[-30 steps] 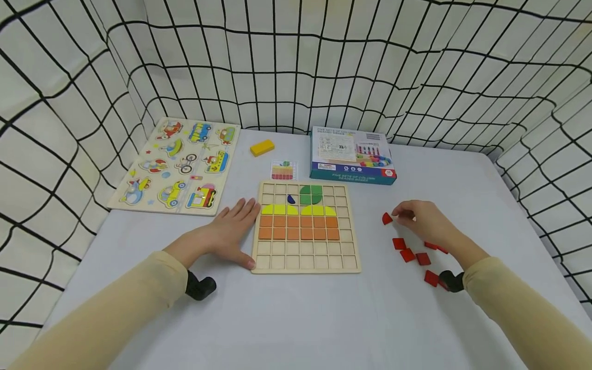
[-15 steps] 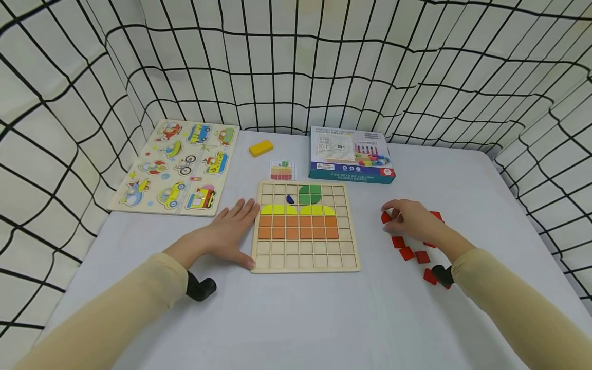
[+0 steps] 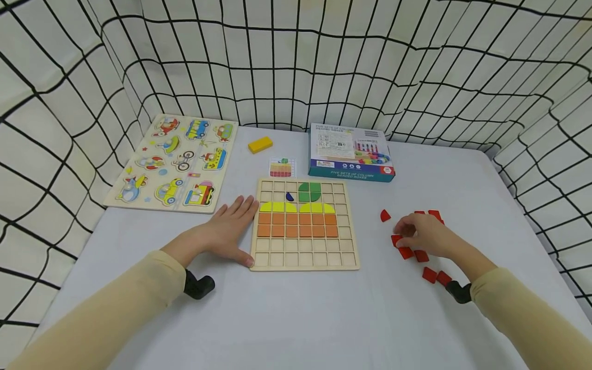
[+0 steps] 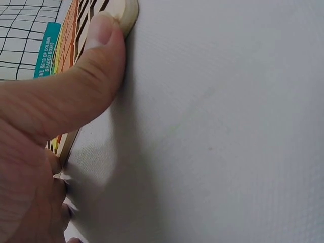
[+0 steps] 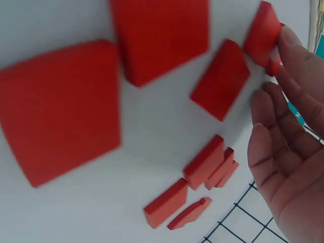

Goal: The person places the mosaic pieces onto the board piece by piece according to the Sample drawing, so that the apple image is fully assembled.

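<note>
My left hand (image 3: 228, 231) lies with its fingers spread beside the wooden grid board (image 3: 304, 261). Its thumb (image 4: 101, 66) rests on the board's near left corner. Orange square tiles (image 3: 298, 225), yellow tiles (image 3: 316, 207), green tiles (image 3: 309, 192) and a small blue tile (image 3: 289, 196) sit in the grid. My right hand (image 3: 427, 235) has its thumb and index finger curled at a red square tile (image 3: 395, 240), apparently pinching it; the index fingertip is partly hidden. More red tiles (image 5: 223, 78) lie flat around that hand. A rounded red corner tile (image 3: 385, 215) is beyond it.
A small pattern card (image 3: 282, 167) lies behind the board. Further back are a yellow block (image 3: 260, 145) and a toy box (image 3: 351, 152). A vehicle peg puzzle (image 3: 173, 163) occupies the back left. Black netting (image 3: 296, 67) encloses the table.
My right hand has left the rounded red tile and come back towards me to a red square tile. The rounded tile stays on the table. My left hand keeps its place.
</note>
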Tool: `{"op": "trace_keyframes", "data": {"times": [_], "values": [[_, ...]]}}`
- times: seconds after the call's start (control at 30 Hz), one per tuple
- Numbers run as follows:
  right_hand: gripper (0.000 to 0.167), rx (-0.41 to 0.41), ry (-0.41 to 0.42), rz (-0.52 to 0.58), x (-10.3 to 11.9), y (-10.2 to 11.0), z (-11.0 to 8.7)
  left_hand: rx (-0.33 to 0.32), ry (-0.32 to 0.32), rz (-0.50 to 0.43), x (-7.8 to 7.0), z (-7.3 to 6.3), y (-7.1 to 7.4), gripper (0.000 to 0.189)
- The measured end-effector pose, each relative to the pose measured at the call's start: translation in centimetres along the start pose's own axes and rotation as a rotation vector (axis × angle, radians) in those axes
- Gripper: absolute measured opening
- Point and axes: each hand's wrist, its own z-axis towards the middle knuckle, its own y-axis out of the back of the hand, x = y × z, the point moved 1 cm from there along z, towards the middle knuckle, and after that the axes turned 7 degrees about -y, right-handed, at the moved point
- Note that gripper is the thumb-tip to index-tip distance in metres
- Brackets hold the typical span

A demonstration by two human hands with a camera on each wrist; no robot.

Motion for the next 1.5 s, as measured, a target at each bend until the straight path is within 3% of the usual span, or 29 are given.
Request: {"op": "trace_keyframes", "data": {"times": [0.23, 0.4, 0.53, 0.77, 0.93, 1.17, 1.5], "values": [[0.025, -0.048, 0.031, 0.010, -0.1, -0.5, -0.5, 0.000, -0.008, -0.015, 0.1, -0.2, -0.1, 0.134], [0.017, -0.096, 0.058, 0.004, 1.4, -0.1, -0.3, 0.013, -0.007, -0.010, 0.2, 0.0, 0.1, 0.134], [0.012, -0.093, 0.118, 0.057, 4.9, -0.6, 1.3, 0.019, -0.003, -0.017, 0.1, -0.1, 0.3, 0.134], [0.009, 0.027, 0.231, 0.082, 15.0, -4.0, 3.6, 0.022, -0.008, -0.037, 0.1, -0.3, 0.5, 0.133], [0.006, 0.080, 0.333, 0.100, 20.2, -6.2, 4.4, 0.026, -0.005, -0.039, 0.1, -0.4, 0.5, 0.133], [0.006, 0.108, 0.410, 0.093, 23.4, -7.8, 5.1, 0.029, -0.006, -0.030, 0.2, -0.1, 0.4, 0.134], [0.009, 0.080, 0.349, 0.039, 24.9, -9.1, 5.5, 0.029, 0.010, -0.039, 0.0, -0.4, 0.4, 0.133]]}}
